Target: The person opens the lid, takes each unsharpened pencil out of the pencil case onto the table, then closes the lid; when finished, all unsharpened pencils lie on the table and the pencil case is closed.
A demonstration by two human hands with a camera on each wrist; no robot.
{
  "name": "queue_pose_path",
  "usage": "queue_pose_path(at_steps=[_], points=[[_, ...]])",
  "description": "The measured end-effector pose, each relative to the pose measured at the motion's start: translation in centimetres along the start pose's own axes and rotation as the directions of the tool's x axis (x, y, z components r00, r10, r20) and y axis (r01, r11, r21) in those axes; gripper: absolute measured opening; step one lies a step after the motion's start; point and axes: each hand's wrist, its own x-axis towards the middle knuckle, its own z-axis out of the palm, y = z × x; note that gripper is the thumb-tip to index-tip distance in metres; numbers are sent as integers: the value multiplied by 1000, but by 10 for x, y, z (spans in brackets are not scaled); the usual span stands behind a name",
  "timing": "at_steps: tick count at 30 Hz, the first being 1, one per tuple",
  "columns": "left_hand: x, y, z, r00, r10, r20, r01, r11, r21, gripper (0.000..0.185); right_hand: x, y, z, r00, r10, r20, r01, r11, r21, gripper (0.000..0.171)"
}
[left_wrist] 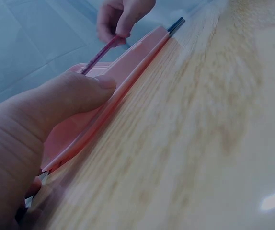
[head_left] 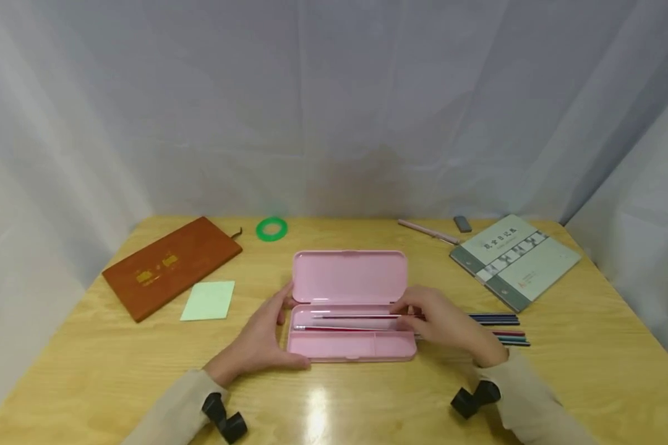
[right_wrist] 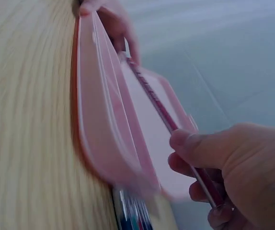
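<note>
A pink pencil case (head_left: 347, 281) lies open in the middle of the wooden table (head_left: 334, 395), lid tipped back. My left hand (head_left: 261, 340) grips its left end (left_wrist: 80, 134), thumb along the front edge. My right hand (head_left: 442, 324) pinches a dark red pencil (head_left: 356, 316) by its right end and holds it lengthwise over the tray; the pencil (right_wrist: 164, 112) runs across the case (right_wrist: 108, 139) in the right wrist view. Another red pencil (head_left: 334, 329) lies inside the tray.
Several coloured pencils (head_left: 501, 327) lie right of the case. A brown notebook (head_left: 169, 266), a green sticky pad (head_left: 208, 301) and a green tape ring (head_left: 271, 228) sit at left. A grey booklet (head_left: 514, 259), a pink pen (head_left: 428, 232) and an eraser (head_left: 462, 224) sit at back right.
</note>
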Motion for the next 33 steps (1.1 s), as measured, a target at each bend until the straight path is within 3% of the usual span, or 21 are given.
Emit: queue_pose_path(at_steps=[7,13,17,22,28,33], points=[[-4,-3,-3,1000,-9,-2,9,1000,-10,133,-60,21,-27,983,24,-182,-38,997,-74,24],[-4,-4,-5,1000,-28,7,28,1000,-11,132,-120,32,-46,962,132,-237,-155,985,-81,30],[-4,-5,-6,999,-35,13,35,999,-7,133,-145,35,-50,943,204,-261,-231,970,-76,32],[-5,-5,-7,999,-31,7,31,1000,1,133,-151,38,-45,941,185,-283,-233,961,-146,35],[-4,-3,-6,1000,-13,5,13,1000,-16,132,-138,34,-36,955,155,-255,-225,935,-274,33],[-1,-2,-1,1000,-4,14,4,1000,-28,132,-128,30,-31,959,129,-252,-209,923,-322,32]])
